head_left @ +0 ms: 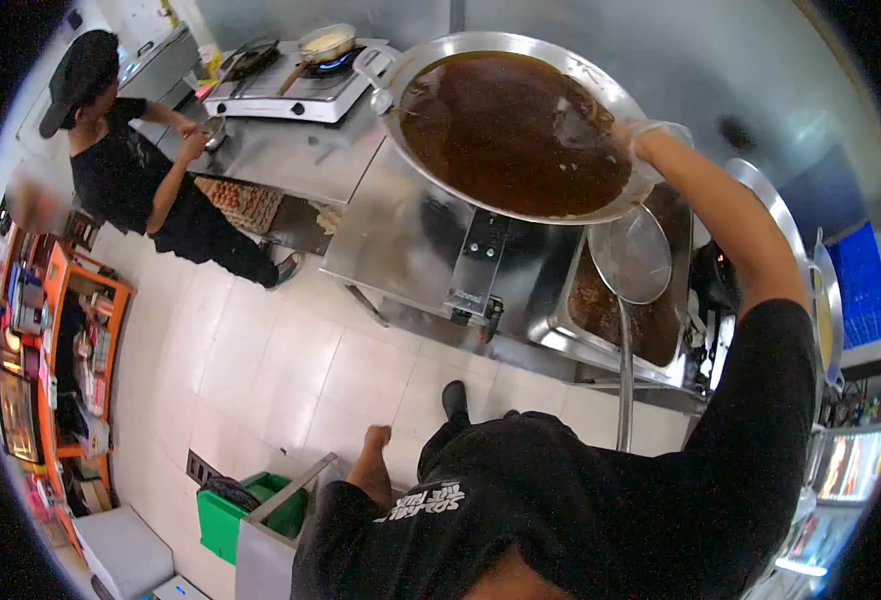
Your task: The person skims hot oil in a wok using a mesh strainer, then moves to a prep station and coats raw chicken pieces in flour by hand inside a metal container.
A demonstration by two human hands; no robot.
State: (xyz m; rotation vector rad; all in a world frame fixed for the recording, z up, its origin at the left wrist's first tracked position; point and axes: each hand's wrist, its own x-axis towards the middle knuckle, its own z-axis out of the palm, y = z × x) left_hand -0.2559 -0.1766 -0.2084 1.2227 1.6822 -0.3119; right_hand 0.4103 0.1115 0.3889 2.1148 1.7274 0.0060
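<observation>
A large metal wok [405,165] filled with dark brown liquid sits over the burner at the counter's back. My right hand [648,140] reaches across to its right rim and closes around the handle there, with something whitish and translucent at the fingers. Just below, a long-handled round strainer [632,255] rests over a rectangular steel tray [565,310] of brown, greasy-looking contents. Low on my left side, my left hand [378,437] hangs with curled fingers and nothing visible in it, near a metal stand's edge.
A co-worker [125,170] in black stands at the left counter holding a small metal bowl [215,132]. Behind is a white stove [300,95] with a lit burner and a pan [327,42]. Egg trays [245,205] lie beneath. A green bin [218,525] and orange shelf [55,330] stand left.
</observation>
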